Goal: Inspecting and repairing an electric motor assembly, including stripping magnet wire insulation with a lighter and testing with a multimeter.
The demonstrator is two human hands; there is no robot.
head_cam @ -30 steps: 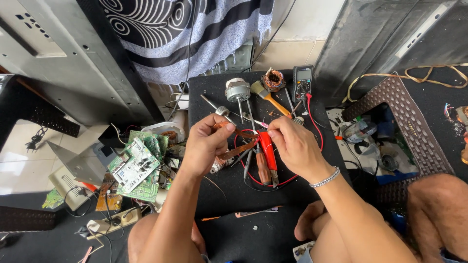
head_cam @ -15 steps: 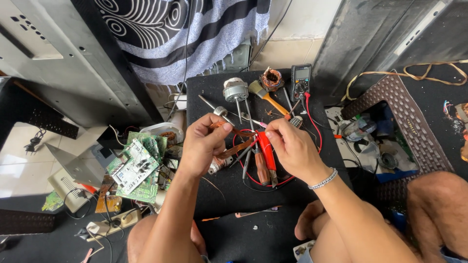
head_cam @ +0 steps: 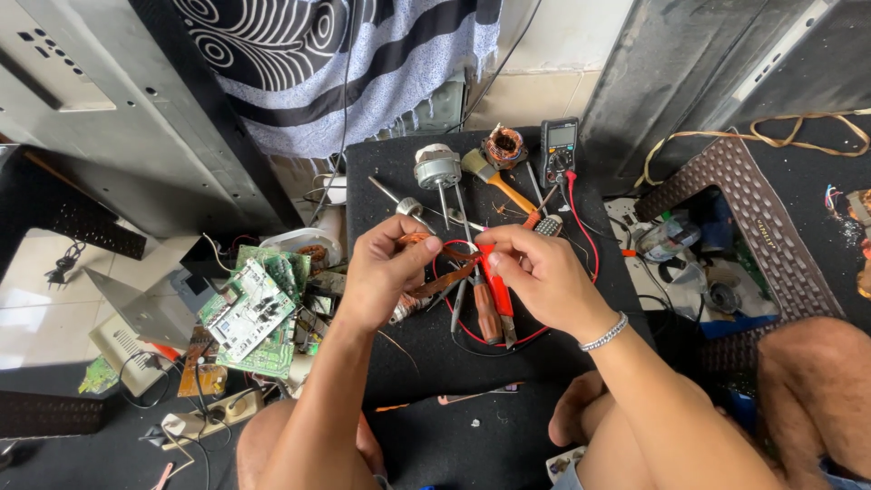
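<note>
Both hands, left hand (head_cam: 381,272) and right hand (head_cam: 535,272), stay pinching the copper coil (head_cam: 419,240).

Repair workshop — circuit boards (head_cam: 254,313), multimeter (head_cam: 558,150)

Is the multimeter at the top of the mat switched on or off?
Cannot tell. The multimeter lies face up, but its screen is too small to read.

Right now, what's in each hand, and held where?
Left hand grips a small copper-wound coil by its rim. Right hand pinches a thin piece at its end; what it is cannot be told.
</note>
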